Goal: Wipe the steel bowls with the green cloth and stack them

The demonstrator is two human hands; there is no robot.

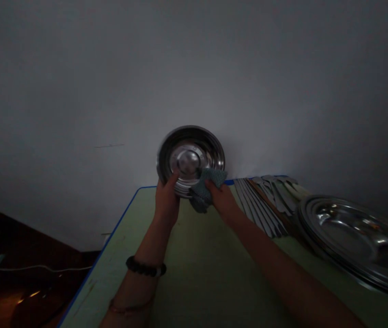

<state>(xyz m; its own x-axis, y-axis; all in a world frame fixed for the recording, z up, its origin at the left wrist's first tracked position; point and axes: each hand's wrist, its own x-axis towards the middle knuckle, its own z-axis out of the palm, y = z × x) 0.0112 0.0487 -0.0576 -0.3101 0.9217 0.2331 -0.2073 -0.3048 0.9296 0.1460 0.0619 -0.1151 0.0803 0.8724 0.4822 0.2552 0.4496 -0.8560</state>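
A shiny round steel basin [189,159] is held up tilted above the far edge of the table, its inside facing me. My left hand [167,196] grips its lower left rim, with the thumb over the inside and the other fingers hidden behind. In my right hand [218,193] is a grey-green cloth [203,193], pressed against the lower right rim of the basin. The thumb shows on top of the cloth; the remaining fingers are mostly hidden by it.
On the green table [194,255] with blue edging, several chopsticks [258,207] and spoons [278,191] lie to the right. Beside them is a stack of large steel plates [354,241]. A pale wall [194,68] stands behind; a white cable [43,268] runs at lower left.
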